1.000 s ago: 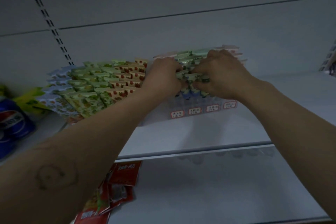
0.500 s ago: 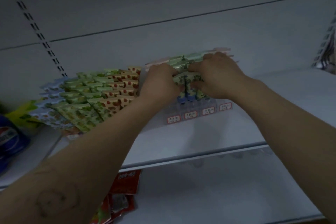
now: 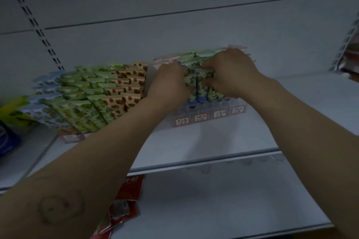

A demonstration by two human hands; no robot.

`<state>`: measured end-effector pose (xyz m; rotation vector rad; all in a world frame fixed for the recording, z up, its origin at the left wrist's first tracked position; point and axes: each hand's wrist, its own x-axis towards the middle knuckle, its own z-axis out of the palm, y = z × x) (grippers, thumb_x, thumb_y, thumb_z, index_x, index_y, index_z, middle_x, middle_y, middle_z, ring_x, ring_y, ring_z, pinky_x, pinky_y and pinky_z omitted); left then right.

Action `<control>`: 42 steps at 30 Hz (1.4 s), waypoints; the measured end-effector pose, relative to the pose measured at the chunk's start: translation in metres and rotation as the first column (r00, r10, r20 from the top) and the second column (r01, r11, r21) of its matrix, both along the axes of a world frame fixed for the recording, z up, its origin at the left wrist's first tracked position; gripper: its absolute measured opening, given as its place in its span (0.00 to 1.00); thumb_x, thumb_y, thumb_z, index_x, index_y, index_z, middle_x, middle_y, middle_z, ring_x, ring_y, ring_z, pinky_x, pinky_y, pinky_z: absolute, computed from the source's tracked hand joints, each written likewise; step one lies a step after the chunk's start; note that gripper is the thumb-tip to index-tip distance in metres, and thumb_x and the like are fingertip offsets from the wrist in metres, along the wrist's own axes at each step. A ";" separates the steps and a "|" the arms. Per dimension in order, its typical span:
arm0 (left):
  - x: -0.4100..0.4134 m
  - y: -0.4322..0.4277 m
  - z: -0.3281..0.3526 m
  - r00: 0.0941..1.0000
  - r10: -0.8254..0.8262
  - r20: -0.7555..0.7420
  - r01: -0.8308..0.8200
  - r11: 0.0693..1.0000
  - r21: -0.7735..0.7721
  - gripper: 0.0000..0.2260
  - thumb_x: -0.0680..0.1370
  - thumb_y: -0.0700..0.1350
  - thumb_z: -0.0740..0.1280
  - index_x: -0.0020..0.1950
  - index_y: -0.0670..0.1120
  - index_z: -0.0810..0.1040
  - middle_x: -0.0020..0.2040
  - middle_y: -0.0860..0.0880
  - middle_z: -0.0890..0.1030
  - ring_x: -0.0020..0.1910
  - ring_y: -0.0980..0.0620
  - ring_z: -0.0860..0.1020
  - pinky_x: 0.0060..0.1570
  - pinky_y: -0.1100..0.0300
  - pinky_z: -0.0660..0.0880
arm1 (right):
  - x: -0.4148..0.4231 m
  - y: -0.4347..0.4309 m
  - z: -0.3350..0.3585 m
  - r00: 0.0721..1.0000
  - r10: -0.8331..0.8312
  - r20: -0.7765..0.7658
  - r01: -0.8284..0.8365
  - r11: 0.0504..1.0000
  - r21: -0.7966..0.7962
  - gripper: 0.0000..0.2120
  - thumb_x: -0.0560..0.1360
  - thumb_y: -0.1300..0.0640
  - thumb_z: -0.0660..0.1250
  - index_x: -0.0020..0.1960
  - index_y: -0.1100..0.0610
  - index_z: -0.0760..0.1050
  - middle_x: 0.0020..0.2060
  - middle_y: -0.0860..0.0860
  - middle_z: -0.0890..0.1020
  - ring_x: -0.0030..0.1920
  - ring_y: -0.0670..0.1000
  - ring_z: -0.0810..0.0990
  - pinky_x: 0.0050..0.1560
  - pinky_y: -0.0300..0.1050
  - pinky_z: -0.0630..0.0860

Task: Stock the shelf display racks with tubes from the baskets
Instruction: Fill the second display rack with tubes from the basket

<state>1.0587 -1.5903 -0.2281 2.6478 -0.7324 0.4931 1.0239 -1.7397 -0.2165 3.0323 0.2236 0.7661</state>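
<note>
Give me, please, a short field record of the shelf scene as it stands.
held tubes: green-patterned, standing in the right rack
left hand: grips them on one side
right hand: grips them on the other side
right rack: clear, four price labels in front
left rack: packed full
lower shelf: red packets at left

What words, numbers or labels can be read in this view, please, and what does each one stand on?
Nothing is legible enough to quote.
Four red-bordered price tags on the clear rack: too blurred.
White characters on the red packet, lower shelf: too blurred.
One tag on the left rack: too blurred.
The tubes: patterns only, no readable print.
</note>
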 end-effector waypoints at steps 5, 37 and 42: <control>0.002 -0.002 -0.004 1.000 -0.012 0.006 0.013 0.999 -0.040 0.11 0.74 0.48 0.71 0.48 0.41 0.81 0.43 0.44 0.80 0.44 0.47 0.77 0.37 0.61 0.66 | 0.002 0.002 0.000 0.998 -0.057 0.016 0.057 0.998 -0.025 0.09 0.73 0.51 0.68 0.49 0.55 0.80 0.35 0.53 0.75 0.41 0.56 0.72 0.44 0.43 0.58; -0.011 -0.002 0.003 0.966 0.038 0.258 -0.105 0.962 0.253 0.18 0.76 0.57 0.65 0.63 0.51 0.73 0.54 0.45 0.81 0.52 0.43 0.79 0.42 0.55 0.74 | -0.009 -0.029 0.007 0.997 -0.019 -0.080 0.028 0.993 0.111 0.14 0.70 0.49 0.73 0.54 0.53 0.81 0.50 0.56 0.81 0.52 0.58 0.77 0.49 0.48 0.74; -0.013 -0.009 0.004 0.929 -0.025 0.369 -0.043 0.984 0.175 0.15 0.77 0.54 0.65 0.61 0.49 0.75 0.56 0.46 0.79 0.55 0.43 0.76 0.46 0.54 0.71 | -0.001 -0.030 -0.002 1.000 -0.002 0.028 -0.001 0.994 0.107 0.12 0.72 0.51 0.71 0.55 0.49 0.81 0.52 0.57 0.82 0.54 0.58 0.77 0.49 0.48 0.75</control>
